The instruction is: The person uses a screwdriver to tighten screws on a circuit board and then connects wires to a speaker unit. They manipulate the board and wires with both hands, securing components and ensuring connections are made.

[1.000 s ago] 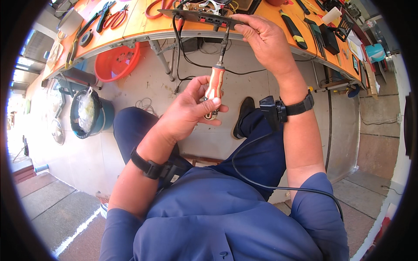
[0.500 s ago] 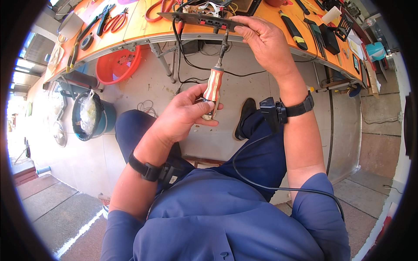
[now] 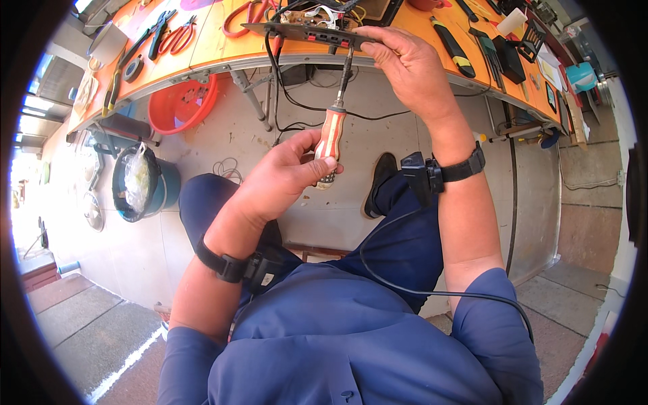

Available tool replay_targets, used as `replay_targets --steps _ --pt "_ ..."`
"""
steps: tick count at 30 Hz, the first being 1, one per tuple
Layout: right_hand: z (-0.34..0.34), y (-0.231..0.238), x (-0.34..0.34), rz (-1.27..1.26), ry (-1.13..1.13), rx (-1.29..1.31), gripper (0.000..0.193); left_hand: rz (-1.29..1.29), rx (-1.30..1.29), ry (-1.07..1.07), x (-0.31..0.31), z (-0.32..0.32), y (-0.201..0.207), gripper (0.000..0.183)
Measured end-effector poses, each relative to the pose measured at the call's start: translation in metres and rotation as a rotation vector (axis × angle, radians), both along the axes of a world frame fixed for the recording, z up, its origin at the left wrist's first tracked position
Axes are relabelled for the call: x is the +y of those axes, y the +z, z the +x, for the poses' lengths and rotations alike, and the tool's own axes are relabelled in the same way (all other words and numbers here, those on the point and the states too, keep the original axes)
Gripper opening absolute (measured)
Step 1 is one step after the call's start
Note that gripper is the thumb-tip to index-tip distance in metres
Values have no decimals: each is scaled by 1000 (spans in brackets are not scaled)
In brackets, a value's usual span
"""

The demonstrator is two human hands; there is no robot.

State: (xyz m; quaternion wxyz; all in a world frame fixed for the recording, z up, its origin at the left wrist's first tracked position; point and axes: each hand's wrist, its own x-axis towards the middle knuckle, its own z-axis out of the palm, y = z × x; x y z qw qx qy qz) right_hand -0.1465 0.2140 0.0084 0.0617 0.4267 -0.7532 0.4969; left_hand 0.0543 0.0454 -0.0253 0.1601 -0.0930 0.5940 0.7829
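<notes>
A black strap (image 3: pixel 228 264) circles the left wrist, and a second strap (image 3: pixel 462 169) with a dark box circles the right. The left hand (image 3: pixel 287 169) is curled around the striped red-and-cream handle of a screwdriver (image 3: pixel 330 135), thumb laid along it. The shaft rises to the near face of a dark panel (image 3: pixel 297 31), close to its right end; whether the tip sits in a screw is too small to tell. The right hand (image 3: pixel 408 67) pinches that end between thumb and fingers. The panel stands at the middle of the near edge of the orange table (image 3: pixel 210 42), with a circuit board (image 3: pixel 307 18) and wires just behind it. On the floor beyond the left knee stands a teal bucket (image 3: pixel 169 192) holding a clear bag (image 3: pixel 137 179); a red basin (image 3: pixel 162 116) lies under the table's near edge, left of the middle. Toward the table's left end are a tape roll (image 3: pixel 133 69), red-handled pliers (image 3: pixel 177 40) and a pale cup (image 3: pixel 108 44); toward its right end, a black-and-yellow knife (image 3: pixel 451 46) and a black box (image 3: pixel 509 59).
</notes>
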Motion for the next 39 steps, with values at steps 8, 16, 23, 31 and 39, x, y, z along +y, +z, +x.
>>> replay_targets --steps 8,16,23,31,39 --pt "0 1 0 12 -11 15 22 -44 -77 57 8 2 10 51" --pt "0 -1 -1 -9 -8 -15 22 170 -91 70 2 1 7 45" --pt "0 0 -1 -2 -16 -6 22 8 -47 6 4 -2 4 47" --pt "-3 -2 2 55 13 13 25 102 -85 63 6 -1 2 45" --pt "-3 -2 2 62 4 31 25 203 -101 44 0 -5 -1 48"
